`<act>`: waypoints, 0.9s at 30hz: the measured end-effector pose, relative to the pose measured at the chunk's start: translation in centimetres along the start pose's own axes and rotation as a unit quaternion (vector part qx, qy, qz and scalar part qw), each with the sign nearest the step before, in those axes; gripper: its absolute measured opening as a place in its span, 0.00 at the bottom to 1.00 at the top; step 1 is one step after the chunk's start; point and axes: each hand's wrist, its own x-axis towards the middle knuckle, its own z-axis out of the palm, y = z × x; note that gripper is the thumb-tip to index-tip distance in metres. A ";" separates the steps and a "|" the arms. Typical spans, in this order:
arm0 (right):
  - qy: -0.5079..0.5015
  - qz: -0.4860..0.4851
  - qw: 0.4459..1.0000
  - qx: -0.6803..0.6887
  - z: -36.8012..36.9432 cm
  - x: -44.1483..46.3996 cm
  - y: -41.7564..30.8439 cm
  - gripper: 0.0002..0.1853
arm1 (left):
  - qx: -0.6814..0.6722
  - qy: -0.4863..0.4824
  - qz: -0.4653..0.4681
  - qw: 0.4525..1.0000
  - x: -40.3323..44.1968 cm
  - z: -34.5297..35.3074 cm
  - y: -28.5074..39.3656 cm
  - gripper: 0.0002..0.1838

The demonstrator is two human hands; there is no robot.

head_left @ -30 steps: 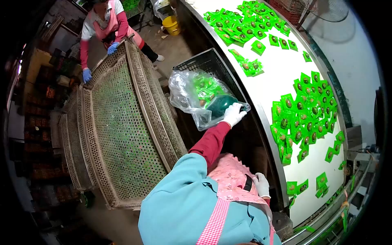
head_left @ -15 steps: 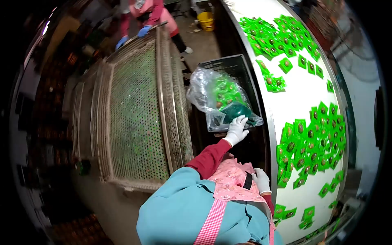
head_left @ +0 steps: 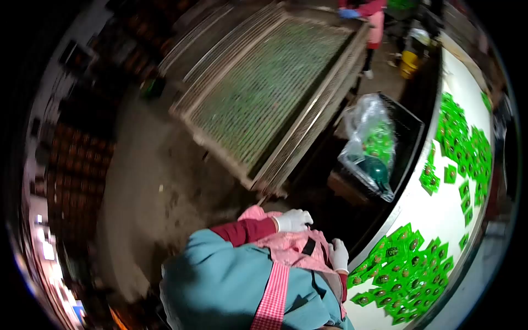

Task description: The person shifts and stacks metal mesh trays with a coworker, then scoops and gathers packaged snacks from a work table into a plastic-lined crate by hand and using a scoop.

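My left hand [head_left: 294, 220], in a white glove, is in front of my pink flowered apron [head_left: 283, 242]. Its fingers are loosely bent and partly spread, with nothing visible in them. Close to the apron's right side is my right hand [head_left: 339, 255], also gloved in white; its bent fingers partly hide one another. Ahead and to the right, a clear plastic bag [head_left: 357, 124] lies in a black crate [head_left: 410, 118]. Inside the bag are small green packets [head_left: 379, 142] and a dark green rounded object [head_left: 374, 168]. Neither hand touches the bag.
A white table [head_left: 404, 214] curves along my right, bearing many green packets [head_left: 404, 269]. A large perforated metal tray on a frame [head_left: 264, 93] stands ahead to the left. Behind it, another person's blue-gloved hand [head_left: 349, 13] is at the frame's edge. A yellow bucket [head_left: 408, 64] stands farther back.
My left hand has left the dark green object in the bag and drawn back to my apron. My view has swung left, so the crate and table appear farther right.
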 end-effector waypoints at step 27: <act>0.181 -0.298 0.937 0.021 12.3 11.0 -43.4 0.18 | 0.094 0.417 -0.075 0.901 -28.8 -22.3 -29.4 0.15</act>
